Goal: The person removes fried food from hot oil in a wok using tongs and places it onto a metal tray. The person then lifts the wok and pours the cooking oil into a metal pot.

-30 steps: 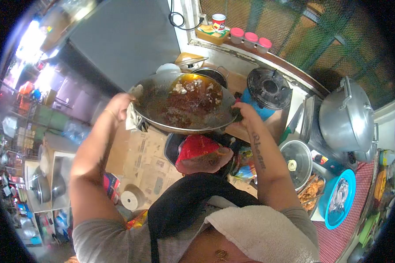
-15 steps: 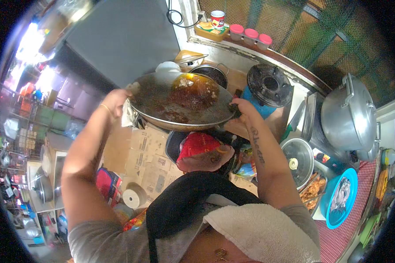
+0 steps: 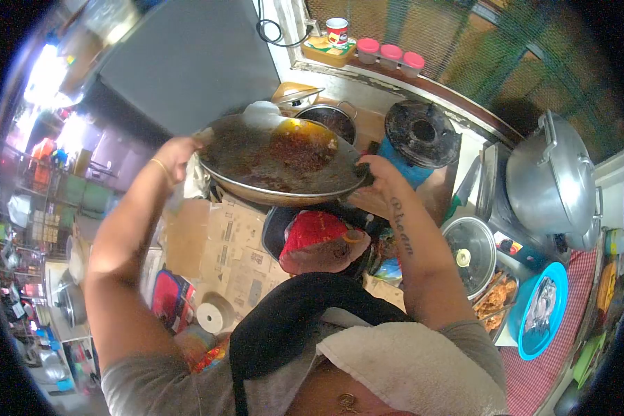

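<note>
1. My left hand (image 3: 179, 156) is closed at the left end of the wok (image 3: 232, 152), with a pale cloth (image 3: 198, 182) hanging at the grip.
2. My right hand (image 3: 381, 172) is clamped on the wok's right end, around something dark; I can't tell whether that is bare handle or a wrap.
3. The wok is out in front of me, between both hands, above the cardboard (image 3: 222, 239), and looks tipped away from me. Whether anything beneath bears its weight is hidden.
4. As I judge it, the gripping is done but the emptying is not: oil and dark browned bits (image 3: 301, 149) lie toward the far rim.
5. A pot (image 3: 321, 107) with dark contents sits just beyond; I can't see whether the wok touches it.
6. Browned food already lies in a tray (image 3: 498, 304) on my right.
</note>
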{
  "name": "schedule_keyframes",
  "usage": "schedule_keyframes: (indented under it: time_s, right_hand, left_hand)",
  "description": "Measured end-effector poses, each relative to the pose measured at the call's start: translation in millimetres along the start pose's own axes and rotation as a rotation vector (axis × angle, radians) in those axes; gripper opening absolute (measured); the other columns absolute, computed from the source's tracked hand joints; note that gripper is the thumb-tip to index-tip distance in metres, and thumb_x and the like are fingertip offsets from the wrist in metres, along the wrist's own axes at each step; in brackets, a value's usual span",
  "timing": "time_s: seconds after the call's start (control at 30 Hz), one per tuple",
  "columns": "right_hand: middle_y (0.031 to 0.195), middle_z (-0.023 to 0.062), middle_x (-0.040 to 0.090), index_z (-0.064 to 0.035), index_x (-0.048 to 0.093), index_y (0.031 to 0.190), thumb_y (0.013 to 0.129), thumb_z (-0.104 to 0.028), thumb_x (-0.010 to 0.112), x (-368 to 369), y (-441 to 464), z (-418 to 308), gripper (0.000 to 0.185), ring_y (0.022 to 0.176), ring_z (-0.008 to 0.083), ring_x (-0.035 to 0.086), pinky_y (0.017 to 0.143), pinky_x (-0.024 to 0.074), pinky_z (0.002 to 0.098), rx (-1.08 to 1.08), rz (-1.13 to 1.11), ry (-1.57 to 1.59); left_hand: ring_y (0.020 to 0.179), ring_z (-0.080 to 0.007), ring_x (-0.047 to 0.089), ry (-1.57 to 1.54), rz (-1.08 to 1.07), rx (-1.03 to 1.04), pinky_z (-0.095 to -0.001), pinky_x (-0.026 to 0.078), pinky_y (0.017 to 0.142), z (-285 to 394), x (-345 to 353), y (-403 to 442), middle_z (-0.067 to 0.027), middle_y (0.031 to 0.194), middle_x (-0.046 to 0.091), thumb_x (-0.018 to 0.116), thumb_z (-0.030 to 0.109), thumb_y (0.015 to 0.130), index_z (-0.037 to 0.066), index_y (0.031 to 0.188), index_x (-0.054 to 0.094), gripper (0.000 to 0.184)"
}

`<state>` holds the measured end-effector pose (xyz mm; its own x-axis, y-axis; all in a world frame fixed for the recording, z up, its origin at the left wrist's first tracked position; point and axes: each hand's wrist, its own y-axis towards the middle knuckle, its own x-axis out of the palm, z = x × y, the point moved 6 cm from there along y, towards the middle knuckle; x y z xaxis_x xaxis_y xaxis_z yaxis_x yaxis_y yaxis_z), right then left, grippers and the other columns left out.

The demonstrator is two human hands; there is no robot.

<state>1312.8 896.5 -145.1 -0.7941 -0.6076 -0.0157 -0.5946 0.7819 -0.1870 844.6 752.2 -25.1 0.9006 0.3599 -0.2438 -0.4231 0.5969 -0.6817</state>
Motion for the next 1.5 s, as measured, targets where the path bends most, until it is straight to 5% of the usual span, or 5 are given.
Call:
schedule_keyframes:
  time_s: [0.4, 0.57, 0.73, 1.0, 1.5]
  right_hand:
    - [0.083, 0.0135, 0.068, -0.0048, 0.064, 0.088, 0.082, -0.018, 0.056, -6.3, 38.6, 52.1, 0.017, 0.075, 0.0323, 0.067, 0.06, 0.0535, 0.0538, 0.085, -0.01, 0.084]
    - [0.082, 0.0134, 0.067, -0.0017, 0.063, 0.086, 0.081, -0.02, 0.059, 20.8, -42.0, -107.9, 0.02, 0.077, 0.0309, 0.067, 0.058, 0.0528, 0.05, -0.404, 0.013, -0.334]
    - [0.082, 0.0123, 0.063, 0.0015, 0.063, 0.088, 0.077, -0.019, 0.064, 22.5, -43.5, -132.9, 0.024, 0.073, 0.0274, 0.063, 0.062, 0.0482, 0.0454, 0.211, 0.212, 0.326]
    - [0.077, 0.0087, 0.059, -0.0009, 0.062, 0.084, 0.075, -0.012, 0.067, -48.9, -16.6, -109.8, 0.015, 0.069, 0.0202, 0.057, 0.061, 0.0454, 0.0342, -0.254, 0.311, -0.652]
    - [0.08, 0.0094, 0.066, 0.0032, 0.063, 0.089, 0.081, -0.007, 0.061, -73.3, -71.0, -108.0, 0.013, 0.067, 0.0207, 0.064, 0.062, 0.0515, 0.0333, 0.013, 0.478, 0.116]
  left_hand:
    - [0.061, -0.0313, 0.063, -0.022, 0.049, -0.009, -0.0453, 0.053, 0.056, 27.5, 43.8, -57.2, -0.0169, 0.082, 0.067, 0.042, 0.021, 0.094, -0.003, 0.102, 0.061, 0.032]
    - [0.073, -0.026, 0.066, -0.005, 0.098, 0.022, -0.0392, 0.055, 0.061, -2.5, 26.1, -74.7, -0.0166, 0.09, 0.065, 0.052, 0.012, 0.089, -0.005, 0.106, 0.06, 0.025]
    - [0.083, -0.0266, 0.065, -0.367, -0.059, 0.241, -0.0383, 0.055, 0.074, -79.6, 29.7, -66.3, -0.0173, 0.096, 0.065, 0.056, 0.008, 0.086, -0.01, 0.111, 0.059, 0.031]
    - [0.075, -0.0223, 0.065, -0.475, -0.024, 0.407, -0.033, 0.055, 0.067, -70.9, 62.2, -94.0, -0.012, 0.093, 0.067, 0.059, 0.009, 0.083, -0.007, 0.109, 0.062, 0.03]
    - [0.086, -0.0247, 0.065, -0.442, -0.203, 0.532, -0.0352, 0.054, 0.078, -25.4, 81.9, -120.1, -0.0157, 0.099, 0.066, 0.056, 0.005, 0.084, -0.007, 0.11, 0.061, 0.029]
